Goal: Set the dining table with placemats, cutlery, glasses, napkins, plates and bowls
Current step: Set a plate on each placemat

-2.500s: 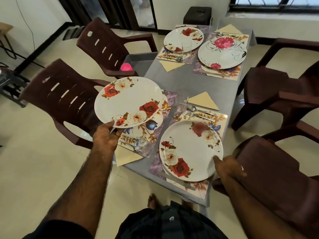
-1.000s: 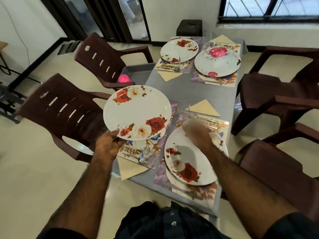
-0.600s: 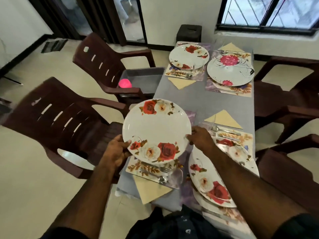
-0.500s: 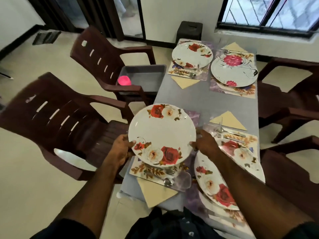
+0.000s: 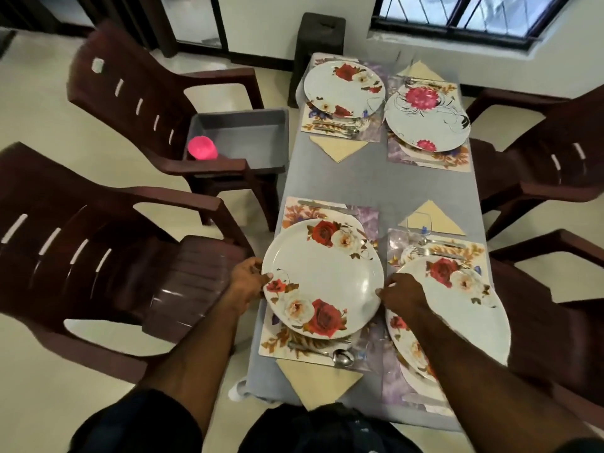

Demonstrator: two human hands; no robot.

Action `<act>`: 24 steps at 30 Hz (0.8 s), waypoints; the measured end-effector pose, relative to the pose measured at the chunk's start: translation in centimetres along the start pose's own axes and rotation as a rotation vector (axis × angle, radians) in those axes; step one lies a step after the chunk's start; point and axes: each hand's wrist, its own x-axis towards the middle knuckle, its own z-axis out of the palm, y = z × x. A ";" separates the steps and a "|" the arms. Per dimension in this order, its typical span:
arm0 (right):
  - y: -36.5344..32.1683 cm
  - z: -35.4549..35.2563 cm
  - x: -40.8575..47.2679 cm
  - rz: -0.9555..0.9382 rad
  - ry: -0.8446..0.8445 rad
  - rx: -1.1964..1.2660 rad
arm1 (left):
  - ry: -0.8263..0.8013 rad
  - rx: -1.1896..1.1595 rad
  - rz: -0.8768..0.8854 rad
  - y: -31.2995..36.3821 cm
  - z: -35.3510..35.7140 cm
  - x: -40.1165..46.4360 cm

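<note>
Fourth plate going down, near-left setting.

Rose plate [image 5: 322, 279] held level over near-left placemat [image 5: 277, 343]; left hand [image 5: 245, 280] clamped on its left rim, thumb on top, right hand [image 5: 399, 294] curled against its right rim. Cannot tell whether resting or just above the mat. Fork and spoon [image 5: 341, 357] just beside the near rim, knife [image 5: 327, 205] beyond the far rim, napkin [image 5: 318, 380] at worktop [image 5: 359, 181] edge. Three other settings already plated. Likely next: lower flat, centre between the cutlery without nudging it, then loosen fingers. No bowls visible. Glasses hard to make out. Grey tub [image 5: 242, 135] with pink cup [image 5: 202, 148] on far-left chair.
</note>
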 end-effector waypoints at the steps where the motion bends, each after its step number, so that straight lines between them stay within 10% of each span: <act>1: -0.1 0.2 0.0 0.007 0.008 0.008 | 0.003 0.019 0.019 0.1 0.0 0.4; 24: -1.9 0.8 4.1 0.063 0.088 -0.150 | 0.162 0.128 0.069 -1.2 0.1 3.6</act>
